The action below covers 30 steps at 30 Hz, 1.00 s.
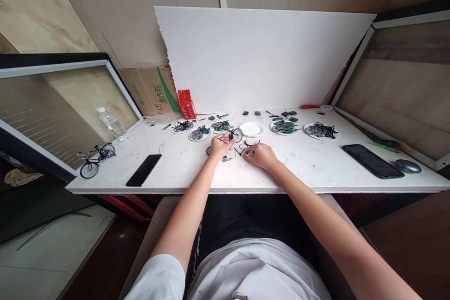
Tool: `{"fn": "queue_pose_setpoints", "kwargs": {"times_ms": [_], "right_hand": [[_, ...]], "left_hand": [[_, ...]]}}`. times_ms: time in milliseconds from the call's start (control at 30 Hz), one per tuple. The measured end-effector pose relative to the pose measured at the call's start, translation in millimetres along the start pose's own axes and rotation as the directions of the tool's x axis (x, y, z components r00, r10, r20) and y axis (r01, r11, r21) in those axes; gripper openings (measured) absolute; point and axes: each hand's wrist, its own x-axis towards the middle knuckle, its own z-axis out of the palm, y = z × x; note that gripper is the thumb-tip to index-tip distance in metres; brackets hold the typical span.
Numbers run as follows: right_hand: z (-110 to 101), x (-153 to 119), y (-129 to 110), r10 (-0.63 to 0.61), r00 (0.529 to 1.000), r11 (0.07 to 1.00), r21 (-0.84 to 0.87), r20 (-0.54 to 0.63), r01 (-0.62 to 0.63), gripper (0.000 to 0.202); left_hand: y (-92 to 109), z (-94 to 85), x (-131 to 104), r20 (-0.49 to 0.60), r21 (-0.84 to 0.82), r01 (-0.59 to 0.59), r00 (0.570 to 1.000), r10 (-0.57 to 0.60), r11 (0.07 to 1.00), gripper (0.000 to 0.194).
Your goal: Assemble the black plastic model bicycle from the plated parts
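Note:
My left hand (221, 146) is closed round a partly built black model bicycle, whose spoked wheel (238, 135) sticks out past the fingertips. On the tabletop just right of it, my right hand (259, 154) has its fingers curled and pressed together at some thin black bicycle parts (241, 148). What lies between those fingertips is hidden. Another small black wheel (208, 150) rests beside my left hand, partly covered by it. A small grey-and-black part (227, 159) lies below that hand.
Paper plates of wheels and green or black parts (200, 133) (322, 131) line the back, around a bare white plate (252, 129). A finished model bicycle (96, 159), bottle (113, 124) and phone (144, 170) are left; another phone (372, 161) and round grey object (408, 166) right. A white board (263, 61) stands behind.

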Motion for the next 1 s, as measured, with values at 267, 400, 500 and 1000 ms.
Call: {"fn": "queue_pose_setpoints", "kwargs": {"times_ms": [267,400,500,1000], "right_hand": [[3,-1,-5,0.039,0.999,0.999,-0.024,-0.006,-0.039,0.013],[5,-1,-3,0.042,0.999,0.999,-0.025,-0.022,-0.043,0.013],[6,-1,-3,0.039,0.999,0.999,-0.024,-0.025,-0.039,0.012],[8,-2,-12,0.099,0.995,0.995,-0.025,-0.02,-0.099,0.018]], "left_hand": [[-17,2.1,1,0.028,0.117,-0.01,1.0,0.006,0.993,0.032],[-22,0.9,3,0.031,0.169,-0.015,0.999,0.009,0.985,0.031],[-22,0.6,4,0.035,0.192,-0.026,0.999,0.02,0.981,0.029],[-24,-0.2,5,0.028,0.21,-0.029,0.999,0.023,0.977,0.026]]}}
